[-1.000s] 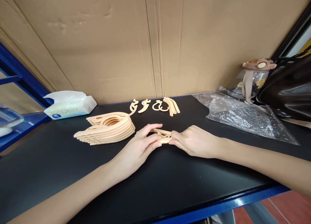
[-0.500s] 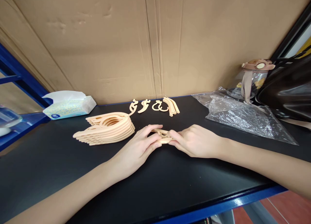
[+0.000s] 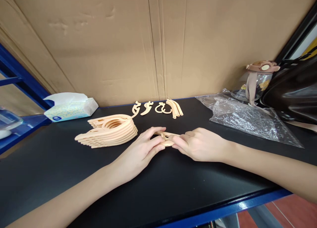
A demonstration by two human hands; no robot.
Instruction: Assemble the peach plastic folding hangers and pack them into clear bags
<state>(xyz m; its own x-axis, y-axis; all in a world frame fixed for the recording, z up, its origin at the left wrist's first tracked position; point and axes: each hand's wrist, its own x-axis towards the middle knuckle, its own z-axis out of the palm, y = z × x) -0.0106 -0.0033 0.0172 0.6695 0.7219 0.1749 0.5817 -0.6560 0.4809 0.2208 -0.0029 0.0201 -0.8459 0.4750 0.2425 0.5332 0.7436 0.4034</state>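
My left hand [image 3: 146, 145] and my right hand [image 3: 198, 144] both grip a beige plastic folding hanger [image 3: 168, 143] just above the black tabletop. Fingers cover much of it, so its full shape is hidden. To the left of my left hand lies a stack of folded beige hangers [image 3: 109, 132], several deep, nested together. Behind my hands are loose hanger parts in the same beige: small curved pieces [image 3: 148, 107], hooks [image 3: 162, 108] and a bundle of long curved arms [image 3: 176, 108].
A tissue pack [image 3: 70, 109] stands at the back left. Clear plastic bags [image 3: 247, 117] lie at the right, with a drinking bottle [image 3: 260, 81] and a dark glossy bag [image 3: 294, 92] behind. Cardboard [image 3: 111, 49] walls the back. A blue edge [image 3: 237, 206] borders the table front.
My right hand has shifted slightly on the hanger, its fingers now covering a little more of it. My left hand stays in place.
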